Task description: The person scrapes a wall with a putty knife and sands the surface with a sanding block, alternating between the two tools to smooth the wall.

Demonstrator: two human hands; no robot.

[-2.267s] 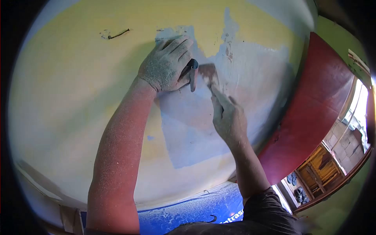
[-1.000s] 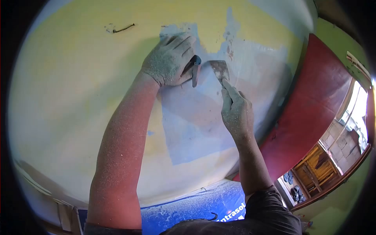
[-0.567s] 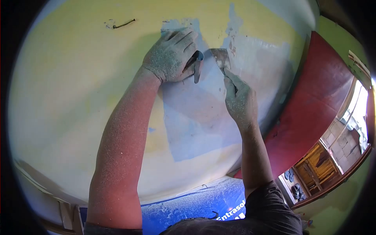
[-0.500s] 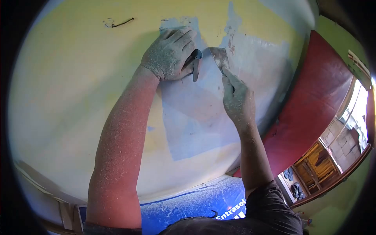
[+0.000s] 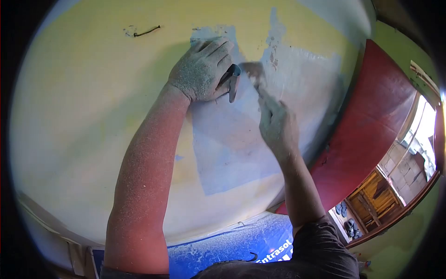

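My left hand (image 5: 202,69), coated in pale dust, is closed against the wall (image 5: 107,93) at the upper edge of a bluish bare patch (image 5: 232,153). A thin grey strip with a curled end (image 5: 235,80) sticks out below its thumb side; the rest of what it holds is hidden under the palm. To its right, my right hand (image 5: 278,123) is wrapped round the handle of a putty knife (image 5: 254,72). The knife's broad blade points up and left over the patch, a little right of the curled strip, and is smeared by motion.
A bent black wire (image 5: 147,31) sticks out of the wall at upper left. A dark red panel (image 5: 350,135) stands on the right, beside an opening with sandals (image 5: 351,228) beyond. Below lies a dusty blue printed sheet (image 5: 209,255).
My right hand and the putty knife have shifted a little left, the blade now closer to my left hand. My left hand keeps its place on the wall; the view has tilted slightly.
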